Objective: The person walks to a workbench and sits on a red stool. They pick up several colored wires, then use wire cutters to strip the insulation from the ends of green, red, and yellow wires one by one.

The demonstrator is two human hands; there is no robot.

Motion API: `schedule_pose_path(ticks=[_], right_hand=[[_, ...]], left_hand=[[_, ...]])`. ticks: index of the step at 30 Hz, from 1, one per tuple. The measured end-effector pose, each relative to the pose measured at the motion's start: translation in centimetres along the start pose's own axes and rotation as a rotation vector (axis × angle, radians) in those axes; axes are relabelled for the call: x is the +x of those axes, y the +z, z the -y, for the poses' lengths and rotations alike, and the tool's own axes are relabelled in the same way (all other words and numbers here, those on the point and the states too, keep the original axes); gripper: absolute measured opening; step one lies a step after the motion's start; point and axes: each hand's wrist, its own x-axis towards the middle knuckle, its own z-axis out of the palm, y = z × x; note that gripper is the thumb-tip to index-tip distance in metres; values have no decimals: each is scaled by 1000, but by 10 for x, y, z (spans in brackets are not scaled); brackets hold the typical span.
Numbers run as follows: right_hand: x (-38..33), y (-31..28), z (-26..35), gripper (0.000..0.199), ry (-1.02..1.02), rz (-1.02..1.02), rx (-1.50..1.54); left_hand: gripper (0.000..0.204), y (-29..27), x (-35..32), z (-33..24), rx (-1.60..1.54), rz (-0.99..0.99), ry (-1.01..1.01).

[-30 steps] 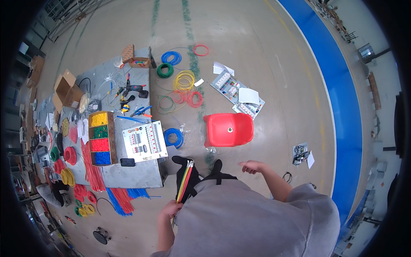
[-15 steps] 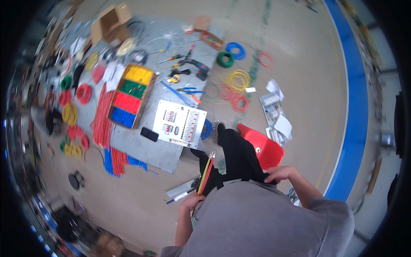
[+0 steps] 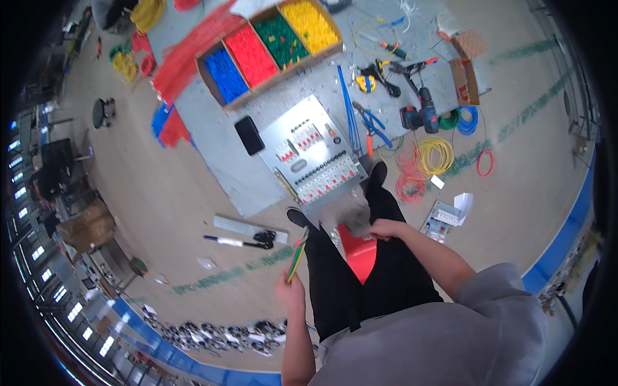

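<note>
My left hand (image 3: 291, 291), low at the left beside my leg, is closed round a small bundle of wires (image 3: 297, 260) in yellow, green and red. Their tips point up and away from me. My right hand (image 3: 386, 229) is over my right thigh with its fingers curled at a grey blurred surface (image 3: 351, 215) and the edge of a red plastic stool (image 3: 360, 257) between my legs. What those fingers grip is hidden. Ahead, at the near table edge, lies a metal mounting plate (image 3: 314, 148) with rows of circuit breakers.
On the table (image 3: 219, 174) are a phone (image 3: 249, 135), a divided box (image 3: 257, 48) of coloured sleeves, red wires (image 3: 187, 55), pliers (image 3: 373, 122) and a cordless drill (image 3: 425, 112). Wire coils (image 3: 434, 156) lie at right; a metal strip (image 3: 248, 228) is on the floor.
My body has turned and come closer to the table, so the plate is now in front of me. The red stool now shows between my legs. My left hand still holds the wires.
</note>
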Motion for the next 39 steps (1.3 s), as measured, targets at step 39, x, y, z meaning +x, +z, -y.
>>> schedule_pose_path(ticks=[39], right_hand=[[147,26,-77,47,-204,-288,924]], left_hand=[[25,142,-125,211,-170,788,-955]])
